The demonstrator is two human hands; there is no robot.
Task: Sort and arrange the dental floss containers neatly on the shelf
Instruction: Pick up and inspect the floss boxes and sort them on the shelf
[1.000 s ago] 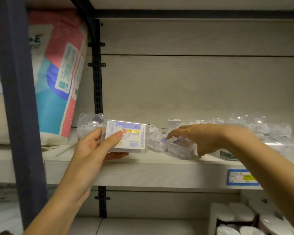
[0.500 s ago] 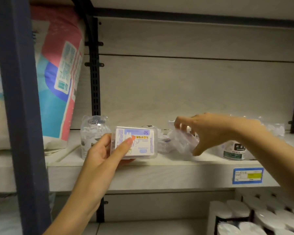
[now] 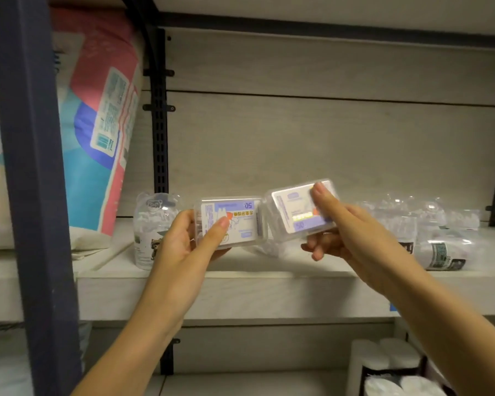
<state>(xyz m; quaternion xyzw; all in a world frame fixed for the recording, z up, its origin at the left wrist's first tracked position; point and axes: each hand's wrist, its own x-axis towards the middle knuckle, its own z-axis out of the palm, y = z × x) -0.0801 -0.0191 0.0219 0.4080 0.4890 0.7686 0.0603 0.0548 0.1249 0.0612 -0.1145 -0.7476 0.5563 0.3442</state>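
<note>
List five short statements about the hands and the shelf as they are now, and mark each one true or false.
1. The left hand holds a flat floss box. True.
2. The right hand is empty. False: it holds a second flat box, tilted.
3. A clear bear-shaped container stands on the shelf, left of the left hand. True.
4. The big pink and blue bag sits to the right of both hands. False: it is at the far left, beyond the dark upright.
5. The label on the flat floss box shows the number 50. True.
</note>
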